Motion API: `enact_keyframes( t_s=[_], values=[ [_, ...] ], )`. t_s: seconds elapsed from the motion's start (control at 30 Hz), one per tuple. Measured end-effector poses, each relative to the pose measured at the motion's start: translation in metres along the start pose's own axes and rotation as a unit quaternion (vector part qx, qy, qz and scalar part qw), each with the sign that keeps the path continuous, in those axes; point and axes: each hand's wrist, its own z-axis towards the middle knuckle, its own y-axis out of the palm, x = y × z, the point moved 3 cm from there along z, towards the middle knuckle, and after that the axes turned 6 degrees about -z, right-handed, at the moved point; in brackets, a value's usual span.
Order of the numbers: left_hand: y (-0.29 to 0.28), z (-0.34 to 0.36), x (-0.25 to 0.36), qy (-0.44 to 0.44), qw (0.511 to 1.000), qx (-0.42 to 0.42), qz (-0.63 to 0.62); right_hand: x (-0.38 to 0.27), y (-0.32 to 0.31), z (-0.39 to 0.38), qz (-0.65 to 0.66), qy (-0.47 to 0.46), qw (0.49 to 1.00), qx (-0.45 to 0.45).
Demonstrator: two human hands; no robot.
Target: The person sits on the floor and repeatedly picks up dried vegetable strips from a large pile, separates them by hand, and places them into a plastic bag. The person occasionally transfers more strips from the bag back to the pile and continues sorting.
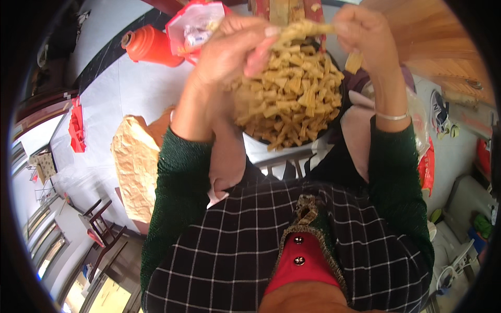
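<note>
My left hand point(222, 55) is closed, pinching the left end of a long, knobbly yellow-tan strip point(305, 30). Its other end is between the fingers of my right hand point(368, 39), which is also closed. A short flat piece point(354, 61) of the same colour shows just below my right fingers; whether they grip it is unclear. Under both hands lies a heap of short yellow-tan pieces point(295, 96) in a wide, round, dark pan point(342, 96). What food this is, I cannot tell. Both hands are slightly blurred.
Beyond the pan stands a worn red and wooden bench point(286, 9). To the left are an orange flask point(155, 47), a red-and-white bag point(197, 28) and crumpled brown paper point(136, 161). Wooden furniture point(443, 47) and a shoe point(439, 113) are at the right.
</note>
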Motion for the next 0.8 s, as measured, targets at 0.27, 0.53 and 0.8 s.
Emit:
enact_keyframes(
  t_s=[0.27,0.53,0.8],
  values=[
    [0.029,0.013,0.006,0.244,0.74,0.095,0.619,0.001,0.023,0.007,0.029,0.008,0.999,-0.035],
    [0.02,0.011,-0.024,0.063,0.914,0.057,0.397,-0.004,0.039,0.008,0.134,0.033,0.99,-0.014],
    [0.03,-0.005,0.012,-0.029,0.975,-0.082,0.206,-0.032,0.043,0.002,0.32,-0.003,0.947,-0.036]
  ],
)
